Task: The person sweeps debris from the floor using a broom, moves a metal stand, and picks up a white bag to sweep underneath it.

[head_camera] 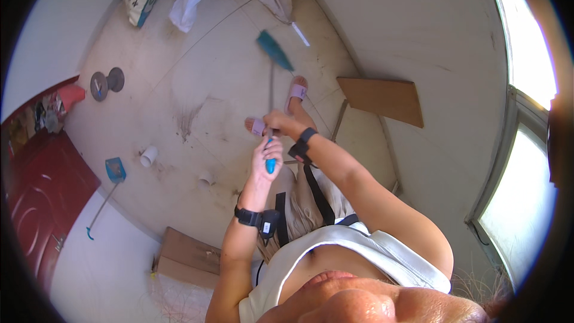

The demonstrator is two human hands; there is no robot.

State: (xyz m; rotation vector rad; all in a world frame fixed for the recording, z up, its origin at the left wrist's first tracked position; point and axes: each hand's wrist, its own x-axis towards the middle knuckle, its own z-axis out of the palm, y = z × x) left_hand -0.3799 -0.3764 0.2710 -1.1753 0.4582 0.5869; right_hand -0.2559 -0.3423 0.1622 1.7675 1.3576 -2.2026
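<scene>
A long-handled broom (271,89) reaches from my hands to its teal head (275,50) on the tiled floor, just beyond my right foot. My left hand (267,157) is closed around the blue grip at the top of the handle. Farther down the shaft, my right hand (280,122) also grips it. Dark smears of dirt (187,121) mark the floor left of the broom. A blue long-handled dustpan (115,170) is by the wall on the left.
A white pipe piece (149,156), another short pipe piece (206,180) and a grey spool (106,84) are on the floor. White sacks (193,0) lie ahead. A wooden board (385,98) stands at right, a cardboard box (188,260) behind left, near a red door (49,197).
</scene>
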